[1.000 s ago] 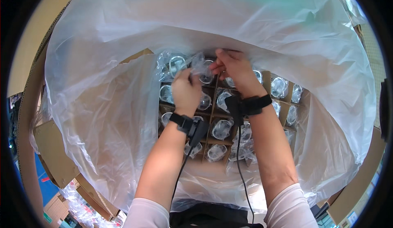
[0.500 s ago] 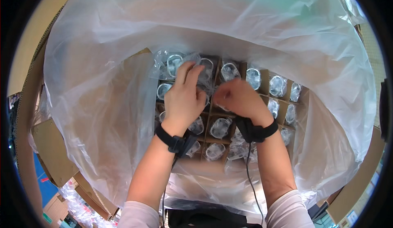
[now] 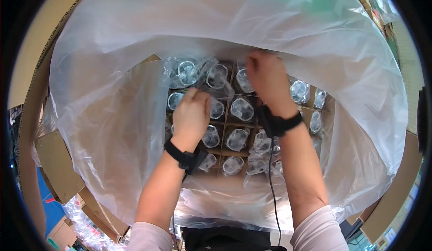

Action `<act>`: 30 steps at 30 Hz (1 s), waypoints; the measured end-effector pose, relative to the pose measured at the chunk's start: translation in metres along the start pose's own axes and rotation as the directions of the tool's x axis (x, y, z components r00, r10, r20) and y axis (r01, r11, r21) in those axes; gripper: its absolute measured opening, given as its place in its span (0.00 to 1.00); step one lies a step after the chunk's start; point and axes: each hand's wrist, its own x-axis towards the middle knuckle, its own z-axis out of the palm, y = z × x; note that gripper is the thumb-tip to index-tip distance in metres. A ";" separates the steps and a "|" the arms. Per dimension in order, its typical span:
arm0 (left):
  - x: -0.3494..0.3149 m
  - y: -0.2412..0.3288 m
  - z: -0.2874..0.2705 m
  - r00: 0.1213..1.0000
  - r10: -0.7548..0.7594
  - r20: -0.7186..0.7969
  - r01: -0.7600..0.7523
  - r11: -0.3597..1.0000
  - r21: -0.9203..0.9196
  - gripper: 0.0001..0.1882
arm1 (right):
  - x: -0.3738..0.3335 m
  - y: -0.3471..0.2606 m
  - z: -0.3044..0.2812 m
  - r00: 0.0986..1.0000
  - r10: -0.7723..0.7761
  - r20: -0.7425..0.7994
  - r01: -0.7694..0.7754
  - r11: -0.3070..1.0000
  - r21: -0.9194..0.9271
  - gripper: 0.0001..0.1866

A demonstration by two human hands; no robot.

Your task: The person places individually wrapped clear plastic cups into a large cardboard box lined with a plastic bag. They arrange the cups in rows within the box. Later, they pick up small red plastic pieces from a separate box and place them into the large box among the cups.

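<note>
Brown corrugated cardboard carton (image 3: 396, 185), opening draped with a translucent white plastic liner (image 3: 216, 17). Left hand (image 3: 191, 117): fingers curled, close together, just below crumpled clear plastic film (image 3: 227, 90) around a clear round-rimmed piece (image 3: 218, 76); whether they pinch the film, cannot tell. Right hand (image 3: 270, 80): fingers bent, blurred, any grip cannot be told; over the far row, beside another wrapped piece (image 3: 244, 81). Brown cardboard divider grid (image 3: 223, 129): beneath both hands, similar wrapped pieces in its cells. Black wrist straps (image 3: 288, 124): one per wrist; thin black cable (image 3: 273, 192) trailing from the right.
</note>
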 end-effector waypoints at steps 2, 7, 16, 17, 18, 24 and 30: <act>0.005 0.013 -0.012 0.994 0.017 -0.109 -0.031 0.991 -0.129 0.09 | -0.011 0.021 -0.015 0.997 0.069 -0.022 -0.062 0.973 0.222 0.09; 0.008 0.061 0.036 0.964 0.178 0.199 -0.135 0.968 -0.212 0.14 | -0.021 0.060 0.047 0.979 -0.055 0.196 0.129 0.914 -0.385 0.07; 0.020 0.074 0.098 0.945 0.009 0.327 0.020 0.996 -0.084 0.26 | -0.008 0.081 0.026 0.931 -0.145 0.334 0.127 0.989 0.076 0.04; 0.018 0.072 0.101 0.959 0.025 0.281 0.006 0.994 -0.110 0.27 | -0.014 0.082 0.021 0.936 -0.180 0.303 0.161 0.983 0.087 0.04; 0.018 0.070 0.101 0.976 -0.031 0.217 0.079 0.973 -0.217 0.27 | -0.021 0.079 0.014 0.954 -0.134 0.268 0.099 0.985 0.138 0.04; 0.024 0.048 0.101 0.997 0.073 -0.015 -0.074 0.946 -0.317 0.10 | -0.052 0.060 -0.016 0.942 -0.178 0.283 0.106 0.962 0.250 0.03; 0.014 0.055 0.080 0.993 -0.114 0.023 0.115 0.934 -0.339 0.04 | -0.014 0.069 0.006 0.974 -0.094 0.207 0.077 0.993 0.088 0.07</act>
